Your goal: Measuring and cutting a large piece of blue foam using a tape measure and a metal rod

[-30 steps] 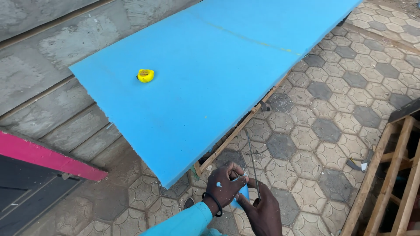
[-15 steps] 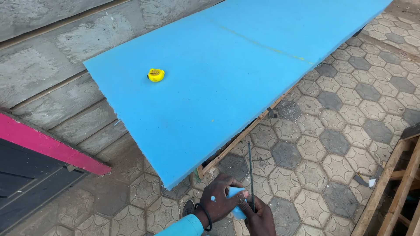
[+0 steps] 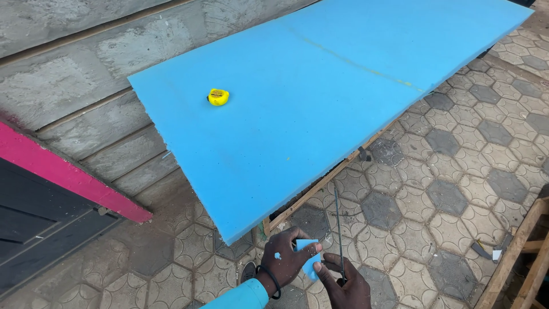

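My left hand [image 3: 286, 256] pinches a small blue foam scrap [image 3: 309, 258] near the bottom of the view. My right hand [image 3: 342, 285] grips a thin dark saw blade [image 3: 338, 226] that points up away from me, and its fingers also touch the scrap. Just beyond both hands lies a large blue foam sheet [image 3: 320, 91] on a wooden frame [image 3: 320, 184]. A yellow tape measure [image 3: 218, 96] rests on the sheet near its left end, far from both hands.
Hexagon paving [image 3: 452, 171] covers the ground to the right. A grey block wall [image 3: 86, 63] runs behind the sheet. A pink-edged dark panel [image 3: 51, 171] stands at left. Wooden framing [image 3: 520, 257] sits at the bottom right.
The view has drifted, so the foam sheet and tape measure sit further right in frame. My hands stay together on the scrap and blade, slightly lower and to the right.
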